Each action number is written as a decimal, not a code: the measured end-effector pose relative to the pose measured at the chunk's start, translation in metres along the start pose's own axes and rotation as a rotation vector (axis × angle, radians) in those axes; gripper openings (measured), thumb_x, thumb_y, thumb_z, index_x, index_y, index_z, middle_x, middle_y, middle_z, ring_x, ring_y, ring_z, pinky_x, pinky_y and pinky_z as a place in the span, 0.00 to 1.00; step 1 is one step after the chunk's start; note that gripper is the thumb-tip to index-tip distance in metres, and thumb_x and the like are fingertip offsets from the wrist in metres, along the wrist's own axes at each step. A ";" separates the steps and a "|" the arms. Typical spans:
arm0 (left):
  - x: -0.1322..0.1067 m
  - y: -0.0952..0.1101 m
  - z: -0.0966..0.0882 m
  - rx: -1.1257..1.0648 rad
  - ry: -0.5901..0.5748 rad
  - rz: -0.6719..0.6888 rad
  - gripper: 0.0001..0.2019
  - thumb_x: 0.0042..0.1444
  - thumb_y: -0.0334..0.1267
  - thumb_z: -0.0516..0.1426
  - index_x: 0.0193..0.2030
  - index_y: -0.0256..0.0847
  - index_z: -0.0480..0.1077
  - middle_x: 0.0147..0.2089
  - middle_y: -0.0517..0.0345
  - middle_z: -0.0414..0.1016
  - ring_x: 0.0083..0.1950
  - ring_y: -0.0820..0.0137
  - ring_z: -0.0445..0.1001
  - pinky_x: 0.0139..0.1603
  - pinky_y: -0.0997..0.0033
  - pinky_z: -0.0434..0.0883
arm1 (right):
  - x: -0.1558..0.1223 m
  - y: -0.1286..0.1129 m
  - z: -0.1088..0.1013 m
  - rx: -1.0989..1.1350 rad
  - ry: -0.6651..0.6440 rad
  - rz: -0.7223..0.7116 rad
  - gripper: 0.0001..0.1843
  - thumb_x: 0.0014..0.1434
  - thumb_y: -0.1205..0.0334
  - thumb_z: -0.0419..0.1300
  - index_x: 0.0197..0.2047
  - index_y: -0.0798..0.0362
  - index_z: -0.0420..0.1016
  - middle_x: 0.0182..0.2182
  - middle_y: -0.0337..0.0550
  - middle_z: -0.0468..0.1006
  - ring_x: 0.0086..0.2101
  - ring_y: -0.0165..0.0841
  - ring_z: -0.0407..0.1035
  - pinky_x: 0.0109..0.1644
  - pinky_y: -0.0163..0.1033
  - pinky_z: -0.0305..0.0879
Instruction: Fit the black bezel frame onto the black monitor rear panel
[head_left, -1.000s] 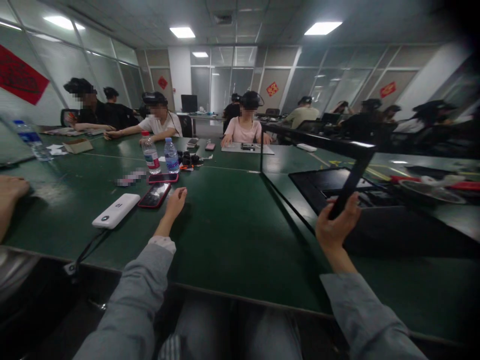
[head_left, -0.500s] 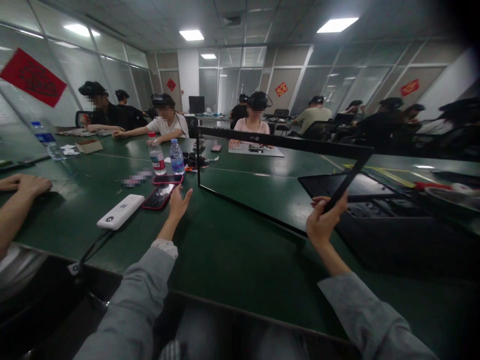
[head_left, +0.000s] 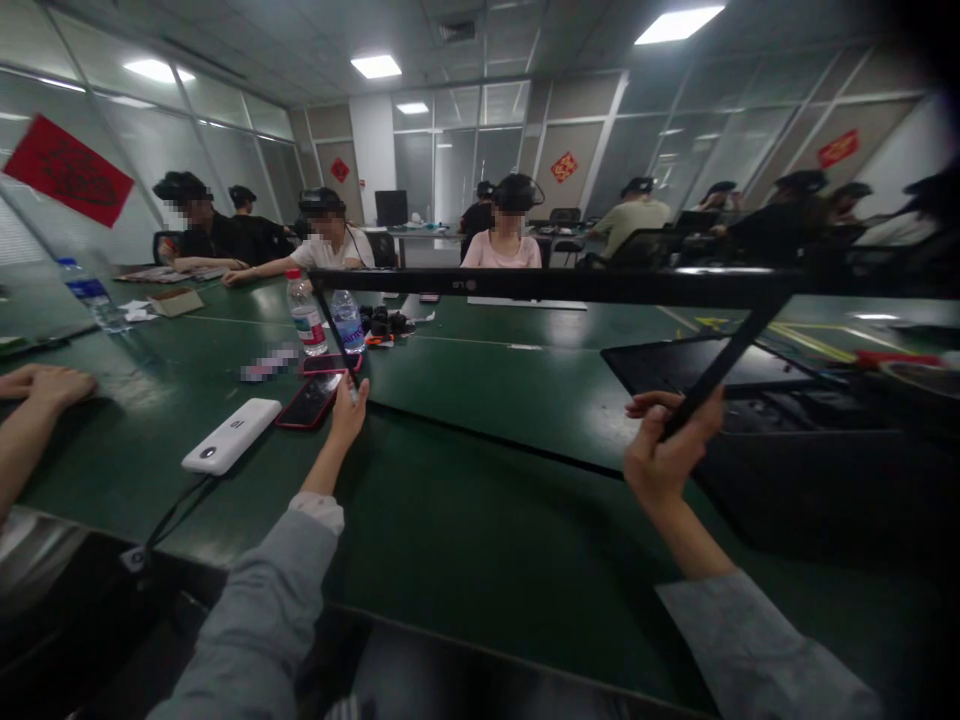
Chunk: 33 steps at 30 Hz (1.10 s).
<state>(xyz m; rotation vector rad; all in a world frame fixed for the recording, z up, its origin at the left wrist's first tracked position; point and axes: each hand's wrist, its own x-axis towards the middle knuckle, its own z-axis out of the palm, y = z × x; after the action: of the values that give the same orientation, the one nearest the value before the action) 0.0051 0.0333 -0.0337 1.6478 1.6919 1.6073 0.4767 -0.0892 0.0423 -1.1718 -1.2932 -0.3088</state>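
Observation:
A thin black monitor bezel [head_left: 555, 287] with an LG logo on its wide top bar is held up, tilted, over the green table [head_left: 480, 540]. My right hand [head_left: 664, 465] is wrapped round the bezel's right side. At its left side, my left hand [head_left: 349, 412] has its fingers closed on the thin strip. Through the hollow middle of the bezel I see the table and people beyond. A large black monitor part [head_left: 810, 490] lies on the table to the right of my right hand, its details dim.
Left of my left hand lie a red-edged phone [head_left: 307, 402] and a white power bank [head_left: 232, 436] with a cable. Two bottles, one a red-capped bottle [head_left: 306, 318], stand behind. Another person's hands [head_left: 52, 385] rest at far left. Several people sit around the room.
My left hand, open beside the bezel before, has closed on its left side. The bezel has swung towards me and to the left, its top bar now more level.

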 end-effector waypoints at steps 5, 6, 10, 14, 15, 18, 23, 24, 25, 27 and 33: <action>-0.005 0.017 -0.006 -0.008 -0.074 -0.087 0.28 0.70 0.58 0.42 0.64 0.39 0.63 0.47 0.46 0.82 0.41 0.63 0.82 0.50 0.60 0.75 | -0.001 0.029 0.007 -0.068 -0.120 0.132 0.38 0.71 0.53 0.45 0.77 0.53 0.34 0.45 0.49 0.74 0.37 0.37 0.73 0.48 0.51 0.73; -0.006 0.020 -0.008 0.022 -0.069 -0.093 0.27 0.70 0.58 0.42 0.61 0.40 0.65 0.44 0.48 0.82 0.38 0.64 0.82 0.48 0.62 0.75 | -0.003 0.036 0.009 -0.097 -0.178 0.161 0.40 0.69 0.53 0.47 0.77 0.55 0.34 0.45 0.51 0.75 0.39 0.39 0.73 0.49 0.51 0.73; -0.011 0.027 -0.015 0.120 -0.034 -0.109 0.20 0.70 0.51 0.46 0.60 0.42 0.66 0.42 0.53 0.83 0.31 0.68 0.79 0.43 0.65 0.74 | -0.016 0.066 0.019 -0.179 -0.427 0.286 0.40 0.62 0.55 0.52 0.73 0.63 0.48 0.40 0.53 0.76 0.37 0.42 0.73 0.46 0.49 0.72; -0.014 0.029 -0.019 0.245 -0.038 -0.133 0.17 0.68 0.43 0.49 0.57 0.43 0.71 0.44 0.51 0.82 0.41 0.63 0.81 0.49 0.63 0.73 | -0.027 0.085 0.026 -0.274 -0.542 0.324 0.24 0.60 0.57 0.50 0.56 0.59 0.72 0.35 0.52 0.76 0.37 0.43 0.71 0.47 0.49 0.70; -0.016 0.029 -0.019 0.295 -0.041 -0.139 0.16 0.68 0.42 0.49 0.55 0.42 0.73 0.45 0.49 0.82 0.45 0.61 0.80 0.51 0.62 0.73 | -0.029 0.088 0.026 -0.304 -0.552 0.298 0.22 0.60 0.58 0.50 0.52 0.58 0.74 0.35 0.52 0.76 0.38 0.43 0.71 0.48 0.49 0.69; -0.020 0.031 -0.020 0.448 -0.050 -0.145 0.17 0.66 0.43 0.52 0.52 0.41 0.77 0.47 0.43 0.81 0.53 0.53 0.78 0.55 0.57 0.71 | -0.030 0.096 0.027 -0.419 -0.570 0.244 0.21 0.58 0.59 0.52 0.49 0.58 0.79 0.33 0.52 0.75 0.40 0.45 0.69 0.51 0.51 0.67; -0.024 0.030 -0.024 0.609 -0.047 -0.116 0.19 0.64 0.44 0.53 0.51 0.39 0.80 0.46 0.40 0.80 0.51 0.52 0.78 0.53 0.57 0.73 | -0.031 0.104 0.027 -0.546 -0.625 0.261 0.22 0.59 0.57 0.55 0.50 0.60 0.81 0.32 0.53 0.74 0.39 0.46 0.68 0.50 0.51 0.66; -0.024 0.030 -0.024 0.634 -0.052 -0.111 0.19 0.64 0.45 0.53 0.51 0.38 0.80 0.47 0.39 0.80 0.51 0.52 0.78 0.53 0.57 0.73 | -0.031 0.106 0.027 -0.550 -0.635 0.264 0.22 0.59 0.57 0.55 0.49 0.60 0.81 0.32 0.53 0.74 0.39 0.45 0.68 0.50 0.51 0.66; -0.024 0.029 -0.025 0.660 -0.062 -0.112 0.20 0.63 0.45 0.53 0.52 0.37 0.80 0.47 0.38 0.80 0.51 0.51 0.78 0.53 0.57 0.73 | -0.031 0.108 0.027 -0.551 -0.637 0.265 0.22 0.59 0.57 0.55 0.49 0.60 0.81 0.32 0.53 0.74 0.39 0.45 0.68 0.50 0.51 0.66; -0.024 0.028 -0.025 0.710 -0.099 -0.125 0.21 0.63 0.46 0.54 0.51 0.35 0.81 0.48 0.36 0.79 0.51 0.50 0.78 0.52 0.55 0.73 | -0.031 0.112 0.027 -0.544 -0.622 0.263 0.21 0.57 0.58 0.57 0.48 0.60 0.82 0.33 0.54 0.74 0.41 0.46 0.68 0.52 0.52 0.66; -0.025 0.028 -0.023 0.770 -0.163 -0.142 0.21 0.63 0.47 0.54 0.50 0.37 0.82 0.48 0.35 0.79 0.51 0.49 0.78 0.50 0.55 0.73 | -0.029 0.123 0.027 -0.501 -0.573 0.262 0.19 0.55 0.58 0.60 0.46 0.59 0.82 0.34 0.55 0.75 0.43 0.47 0.69 0.55 0.54 0.66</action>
<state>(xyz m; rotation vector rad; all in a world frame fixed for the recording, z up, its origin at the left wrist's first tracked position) 0.0083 -0.0064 -0.0149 1.8292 2.4381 0.7465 0.5441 -0.0257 -0.0481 -1.9359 -1.5742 -0.1016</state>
